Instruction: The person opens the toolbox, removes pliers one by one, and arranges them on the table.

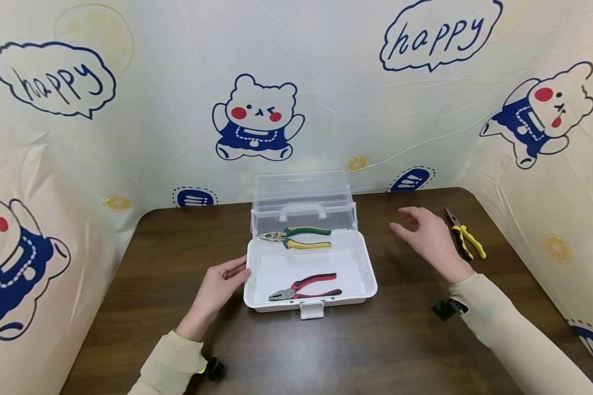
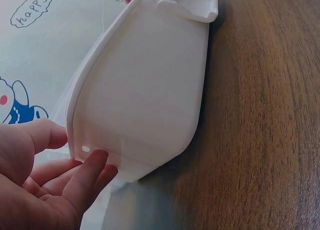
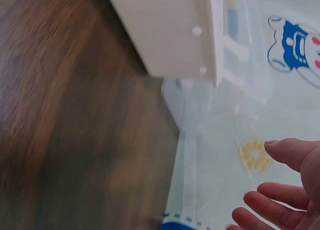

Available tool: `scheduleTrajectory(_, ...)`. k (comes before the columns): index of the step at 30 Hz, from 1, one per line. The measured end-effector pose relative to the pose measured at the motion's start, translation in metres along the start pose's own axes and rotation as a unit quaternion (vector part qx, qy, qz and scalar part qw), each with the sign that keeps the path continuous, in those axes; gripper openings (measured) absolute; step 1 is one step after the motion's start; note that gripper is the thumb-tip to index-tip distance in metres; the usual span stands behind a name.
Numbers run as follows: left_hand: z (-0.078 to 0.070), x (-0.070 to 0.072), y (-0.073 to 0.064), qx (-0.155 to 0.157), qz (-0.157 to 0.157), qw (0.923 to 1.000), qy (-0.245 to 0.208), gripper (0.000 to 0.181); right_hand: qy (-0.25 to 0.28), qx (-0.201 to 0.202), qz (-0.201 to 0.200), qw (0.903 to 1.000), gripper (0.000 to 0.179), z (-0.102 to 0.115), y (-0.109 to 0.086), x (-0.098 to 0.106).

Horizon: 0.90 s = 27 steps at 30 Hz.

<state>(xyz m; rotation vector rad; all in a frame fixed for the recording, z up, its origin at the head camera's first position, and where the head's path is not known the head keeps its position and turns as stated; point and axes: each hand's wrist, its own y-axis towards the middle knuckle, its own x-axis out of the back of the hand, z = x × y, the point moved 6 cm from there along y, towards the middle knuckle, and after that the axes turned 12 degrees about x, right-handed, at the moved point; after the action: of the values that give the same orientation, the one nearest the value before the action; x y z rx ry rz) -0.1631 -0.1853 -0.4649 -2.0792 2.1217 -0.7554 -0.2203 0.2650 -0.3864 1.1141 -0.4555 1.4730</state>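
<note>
On the brown counter (image 1: pixel 316 351) stands a white box (image 1: pixel 301 262), its clear lid (image 1: pixel 301 186) raised. The left hand (image 1: pixel 216 289) pinches its left edge between thumb and fingers; the right hand (image 1: pixel 429 237) hovers, fingers loosely parted, holding nothing, near yellow-black pliers (image 1: pixel 473 241). Green-yellow pliers (image 1: pixel 308 230) lie along the box's rear, red-black pliers (image 1: pixel 306 281) inside its front.

Box (image 1: pixel 306 263): white
Lid (image 1: pixel 301 189): clear
Back pliers (image 1: pixel 305 230): green-and-yellow handles
Front pliers (image 1: pixel 307 281): red-and-black handles
Needle-nose pliers (image 1: pixel 469 237): yellow-and-black handles
Worktop (image 1: pixel 296 351): dark brown wood grain
Backdrop (image 1: pixel 168 126): pale, with blue-and-red bears (image 1: pixel 259 137), yellow citrus slices (image 1: pixel 357 163)
Sleeves (image 1: pixel 494 318): cream
</note>
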Motion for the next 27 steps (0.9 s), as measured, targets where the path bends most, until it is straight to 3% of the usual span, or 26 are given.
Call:
scheduleTrajectory(12,0.001,0.001,0.001,0.003,-0.002,1.0000,0.002,0.045,0.028,0.069,-0.003,0.9972,0.043,0.050,0.015,-0.019)
scheduleTrajectory(27,0.001,0.001,0.001,-0.003,0.000,1.0000,0.000,0.045,0.101,0.139,0.044,0.9841,0.043,0.101,0.032,-0.053)
